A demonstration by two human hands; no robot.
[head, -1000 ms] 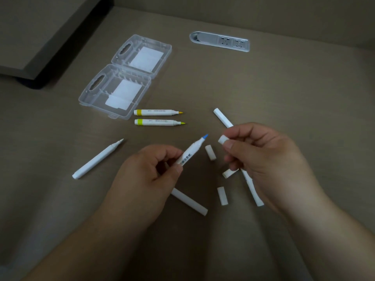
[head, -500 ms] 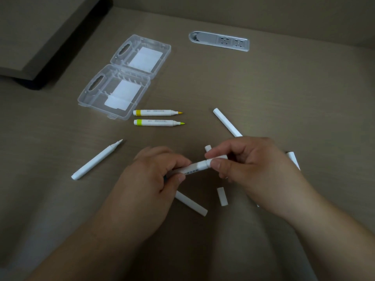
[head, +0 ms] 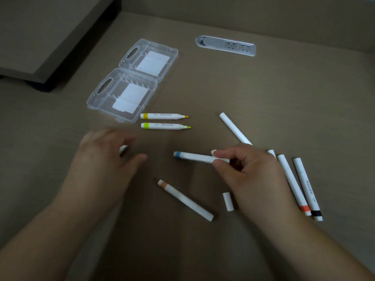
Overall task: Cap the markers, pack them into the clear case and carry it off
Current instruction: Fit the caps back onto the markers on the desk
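Note:
My right hand (head: 249, 175) pinches the capped end of a white marker with a blue band (head: 194, 157), held level just above the table. My left hand (head: 105, 159) hovers to the left with fingers spread and relaxed; it covers most of a white marker (head: 123, 149). Two uncapped yellow-banded markers (head: 162, 116) (head: 163, 126) lie below the open clear case (head: 121, 94). A tan-banded capped marker (head: 185, 199) lies near me. A loose white cap (head: 228, 201) sits by my right wrist. Orange-banded (head: 292, 183) and black-banded (head: 307, 189) markers lie at the right.
Another white marker (head: 235, 128) lies diagonally above my right hand. A grey power strip (head: 225, 45) is set into the table at the back. A dark raised shelf (head: 40, 37) stands at the far left.
The cap went onto the blue marker. My left hand let go of it and moved left over the white marker; my right hand now holds the capped blue marker alone.

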